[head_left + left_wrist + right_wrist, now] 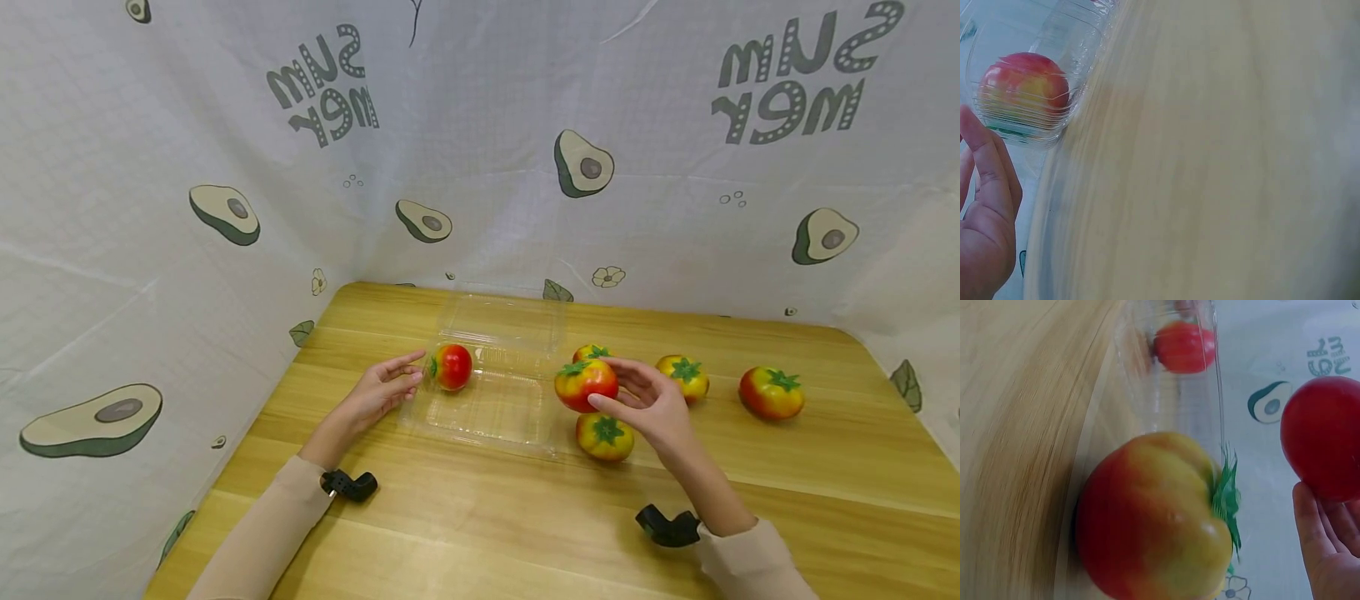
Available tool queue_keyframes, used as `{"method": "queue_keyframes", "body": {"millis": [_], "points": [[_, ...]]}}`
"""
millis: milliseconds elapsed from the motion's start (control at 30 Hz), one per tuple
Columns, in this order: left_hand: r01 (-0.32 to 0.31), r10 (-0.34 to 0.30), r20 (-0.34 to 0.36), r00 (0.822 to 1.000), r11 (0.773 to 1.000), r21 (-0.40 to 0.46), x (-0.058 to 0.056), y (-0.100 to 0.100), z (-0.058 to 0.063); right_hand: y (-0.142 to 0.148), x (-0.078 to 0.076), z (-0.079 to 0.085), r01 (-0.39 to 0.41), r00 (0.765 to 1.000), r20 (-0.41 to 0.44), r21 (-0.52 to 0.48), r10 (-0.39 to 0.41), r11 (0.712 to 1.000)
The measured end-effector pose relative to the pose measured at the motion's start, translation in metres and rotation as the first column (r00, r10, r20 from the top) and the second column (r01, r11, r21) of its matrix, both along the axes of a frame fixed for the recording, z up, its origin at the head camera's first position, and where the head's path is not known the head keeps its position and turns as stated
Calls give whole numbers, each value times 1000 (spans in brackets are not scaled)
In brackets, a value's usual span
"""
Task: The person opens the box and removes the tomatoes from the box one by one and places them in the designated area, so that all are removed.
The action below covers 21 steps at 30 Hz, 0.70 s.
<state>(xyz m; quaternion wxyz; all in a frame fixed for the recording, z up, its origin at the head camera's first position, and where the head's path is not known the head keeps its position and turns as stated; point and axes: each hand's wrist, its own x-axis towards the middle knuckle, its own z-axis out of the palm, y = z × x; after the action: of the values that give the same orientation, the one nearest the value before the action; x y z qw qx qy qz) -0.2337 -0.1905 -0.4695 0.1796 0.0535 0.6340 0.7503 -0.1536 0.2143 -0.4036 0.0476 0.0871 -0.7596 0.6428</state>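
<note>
A clear plastic clamshell box (483, 433) lies on the table with its lid (501, 321) folded back toward the curtain. Inside its left end sits a red tomato (454, 367), which also shows through the wall in the left wrist view. My left hand (378, 390) is at the box's left side, fingers loosely extended; whether they touch the wall I cannot tell. Just right of the box, my right hand (654, 404) grips a red-and-yellow tomato (581, 385) between thumb and fingers. Below it lies another tomato (604, 438), large in the right wrist view.
Behind the held tomato, one more tomato (589, 352) is partly hidden. Farther right stand a yellowish tomato (684, 379) and a red-yellow tomato (771, 393). A white avocado-print curtain (480, 150) borders the wooden table (450, 525) at the back and sides.
</note>
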Motion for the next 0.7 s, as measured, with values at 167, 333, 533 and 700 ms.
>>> {"method": "queue_keyframes", "body": {"millis": [167,333,533,700], "points": [[7,-7,-4,1000,1000,6,0,-1,0,10,1,-1,5,1000,12,-7,-5,1000],[5,-5,-4,1000,1000,7,1,0,1,19,1,-4,8,1000,4,-26,-8,1000],[6,-6,-7,1000,1000,11,1,0,1,28,2,-6,-2,1000,-23,-111,0,994],[9,-9,-7,1000,1000,14,0,0,1,36,4,-9,-6,1000,-28,-141,2,990]]}}
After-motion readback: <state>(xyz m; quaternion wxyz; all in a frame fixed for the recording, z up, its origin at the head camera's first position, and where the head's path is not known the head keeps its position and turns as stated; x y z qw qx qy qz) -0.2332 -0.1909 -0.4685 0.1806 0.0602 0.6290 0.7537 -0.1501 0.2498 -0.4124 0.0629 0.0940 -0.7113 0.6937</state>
